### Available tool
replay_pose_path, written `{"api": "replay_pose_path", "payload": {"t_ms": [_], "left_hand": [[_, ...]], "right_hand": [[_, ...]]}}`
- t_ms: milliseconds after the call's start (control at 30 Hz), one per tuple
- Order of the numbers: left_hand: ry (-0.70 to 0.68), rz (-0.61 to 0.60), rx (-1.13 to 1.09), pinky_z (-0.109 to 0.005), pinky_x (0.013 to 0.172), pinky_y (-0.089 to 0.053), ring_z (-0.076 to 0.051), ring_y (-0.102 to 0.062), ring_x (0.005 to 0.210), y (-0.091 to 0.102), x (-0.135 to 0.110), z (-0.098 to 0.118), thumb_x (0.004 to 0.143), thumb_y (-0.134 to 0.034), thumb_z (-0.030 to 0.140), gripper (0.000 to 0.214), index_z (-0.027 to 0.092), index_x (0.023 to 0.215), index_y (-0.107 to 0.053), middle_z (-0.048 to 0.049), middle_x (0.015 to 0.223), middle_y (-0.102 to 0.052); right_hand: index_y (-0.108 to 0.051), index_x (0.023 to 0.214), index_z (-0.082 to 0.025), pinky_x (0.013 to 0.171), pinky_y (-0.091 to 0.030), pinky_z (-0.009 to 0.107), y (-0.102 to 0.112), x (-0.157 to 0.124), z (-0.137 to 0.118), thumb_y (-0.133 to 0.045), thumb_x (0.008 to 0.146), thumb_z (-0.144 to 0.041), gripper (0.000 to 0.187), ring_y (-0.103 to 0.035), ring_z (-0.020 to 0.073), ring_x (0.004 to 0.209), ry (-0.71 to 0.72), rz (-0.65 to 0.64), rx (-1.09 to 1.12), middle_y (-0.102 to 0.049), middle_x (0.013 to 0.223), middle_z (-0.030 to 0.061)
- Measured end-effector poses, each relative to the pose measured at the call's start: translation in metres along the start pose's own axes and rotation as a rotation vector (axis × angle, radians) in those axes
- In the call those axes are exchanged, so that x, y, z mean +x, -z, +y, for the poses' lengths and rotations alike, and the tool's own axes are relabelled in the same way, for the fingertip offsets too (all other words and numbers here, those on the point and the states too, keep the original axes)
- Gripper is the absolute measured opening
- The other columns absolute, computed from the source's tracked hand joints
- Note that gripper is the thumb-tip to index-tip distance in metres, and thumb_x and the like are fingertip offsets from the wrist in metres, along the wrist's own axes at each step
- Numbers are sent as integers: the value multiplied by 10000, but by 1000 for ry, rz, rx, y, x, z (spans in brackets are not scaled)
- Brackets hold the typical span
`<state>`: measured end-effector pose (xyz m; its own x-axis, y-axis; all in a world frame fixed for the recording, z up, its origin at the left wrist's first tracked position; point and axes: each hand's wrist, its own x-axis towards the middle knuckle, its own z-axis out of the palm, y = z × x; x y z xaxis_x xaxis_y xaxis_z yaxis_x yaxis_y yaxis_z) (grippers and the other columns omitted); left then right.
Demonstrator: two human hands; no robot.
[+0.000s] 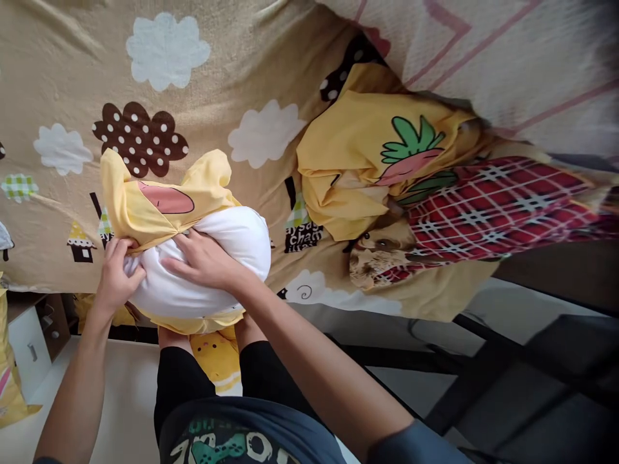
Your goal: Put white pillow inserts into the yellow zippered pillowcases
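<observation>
A plump white cushion [249,238] lies at the bed's near edge, bulging out of a yellow fabric cover [130,216] with a pink oval print. Part of the cover is drawn over the cushion's far side, its two corners sticking up; more yellow cloth shows beneath the near side. My left hand [116,274] has its fingers curled on the cover's left edge, the thumb against the cushion. On top of the cushion my right hand [206,258] lies with fingers spread, some fingertips hidden at the cover's edge.
The bed has a beige sheet [271,58] printed with clouds. To the right lie a crumpled yellow cloth [338,148] with a pineapple print and a red plaid cloth [488,206]. A whitish blanket [483,58] covers the far right. A dark chair-like object [541,386] stands lower right.
</observation>
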<state>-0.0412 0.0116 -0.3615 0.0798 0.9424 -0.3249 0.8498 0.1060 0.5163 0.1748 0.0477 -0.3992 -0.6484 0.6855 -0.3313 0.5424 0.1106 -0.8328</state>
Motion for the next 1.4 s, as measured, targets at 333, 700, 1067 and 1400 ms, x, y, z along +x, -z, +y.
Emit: {"api": "replay_pose_path", "payload": {"t_ms": [333,700,1067,1400], "left_hand": [[-58,161,101,-297,670,-370,-199,-517,755,-36,19,5,863,-475,145,181,212,695,-495,-41,729,-554],[238,114,-263,-229,553,-310,-92,-391,561,-9,55,-10,696,-584,174,145,186,611,-467,56,570,-420],[245,228,-33,-221,565,-303,-87,-352,563,2,43,18,697,-531,130,118,191,657,-438,61,587,-381],[33,517,294,-250,518,-238,-91,-226,485,-8,36,-13,750,-545,168,353,206,546,-259,62,501,-226]], "right_hand": [[-448,1409,-68,1047,-463,447,-9,-80,-55,-500,910,-132,506,-485,314,1335,-22,443,-335,-545,1396,210],[-413,1484,-147,1175,-257,367,-69,-14,-8,-491,894,-189,597,-364,197,1426,258,224,-301,-386,1550,75],[-532,1361,-116,1143,-367,450,-99,83,-27,-429,961,-156,415,-474,277,1349,158,120,-228,-545,1419,159],[-452,1417,-191,1075,-410,474,11,-18,24,-518,954,-263,473,-458,250,1367,43,701,-88,-549,1415,148]]}}
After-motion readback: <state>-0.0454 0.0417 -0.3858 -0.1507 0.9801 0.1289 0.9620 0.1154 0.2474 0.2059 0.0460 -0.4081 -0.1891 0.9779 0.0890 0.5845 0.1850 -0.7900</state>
